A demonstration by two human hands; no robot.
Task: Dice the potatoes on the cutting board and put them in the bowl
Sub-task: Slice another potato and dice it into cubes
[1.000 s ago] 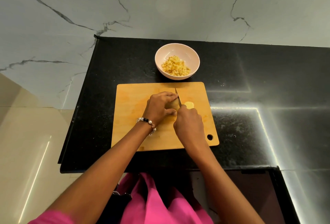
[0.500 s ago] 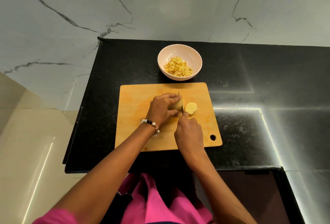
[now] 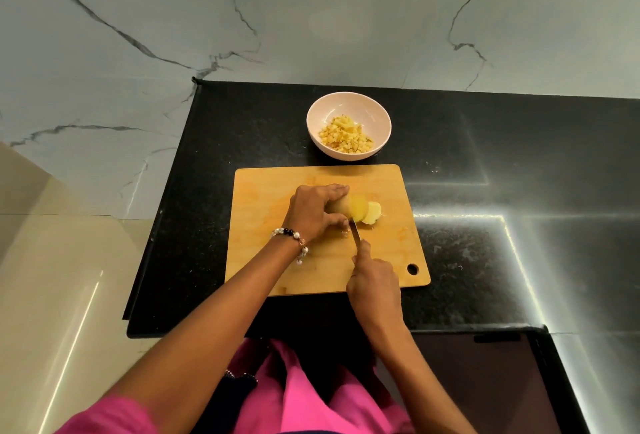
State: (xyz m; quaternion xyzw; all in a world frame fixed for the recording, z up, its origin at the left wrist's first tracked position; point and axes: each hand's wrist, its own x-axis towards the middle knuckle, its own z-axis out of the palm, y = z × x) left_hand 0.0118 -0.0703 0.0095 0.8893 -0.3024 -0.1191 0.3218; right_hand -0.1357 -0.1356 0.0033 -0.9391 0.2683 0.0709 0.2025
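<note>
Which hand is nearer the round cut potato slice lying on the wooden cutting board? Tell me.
Left. The left hand grips the whole potato right beside the round cut potato slice; the right hand holds the knife nearer the board's front edge.

The left hand (image 3: 313, 213) has its fingers (image 3: 334, 190) curled, and the right hand (image 3: 374, 283) is fisted with forefinger extended.

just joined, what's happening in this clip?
A person is slicing a potato on the wooden cutting board. The left hand holds the potato down while the right hand grips the knife, its blade at the potato's cut end. A couple of round slices lie just to the right of the blade. The bowl behind the board already holds a pile of diced potato.
</note>
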